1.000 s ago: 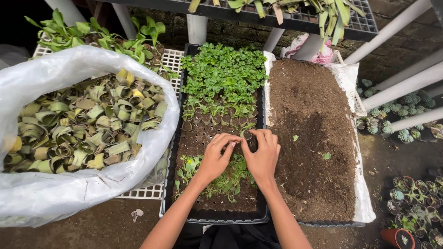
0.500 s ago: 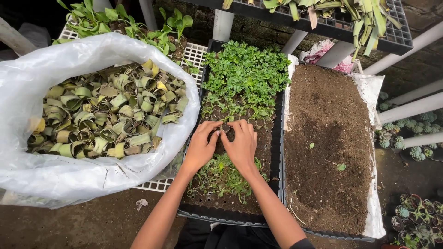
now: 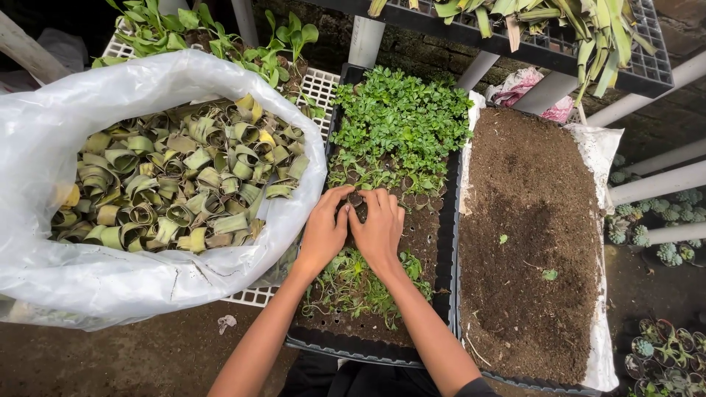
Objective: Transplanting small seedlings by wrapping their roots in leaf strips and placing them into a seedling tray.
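A black seedling tray (image 3: 332, 344) lies in front of me, its far half thick with small green seedlings (image 3: 401, 117) and its middle showing bare soil with small round leaf pots. My left hand (image 3: 324, 228) and my right hand (image 3: 379, 229) rest side by side on that middle soil, fingertips pressed down together near a row of small pots (image 3: 412, 198). Whether the fingers pinch anything is hidden. Loose uprooted seedlings (image 3: 351, 283) lie in the tray just under my wrists.
A big white plastic sack (image 3: 132, 279) at left is full of rolled green leaf cups (image 3: 176, 184). At right sits a tray of dark loose soil (image 3: 529, 242) lined with white plastic. White mesh trays, leafy plants, rack legs and small succulents (image 3: 665, 353) surround them.
Both hands have stayed together on the tray's middle soil, shifting slightly toward the far seedlings. The dark small pot seen at my right fingertips one second ago is no longer visible.
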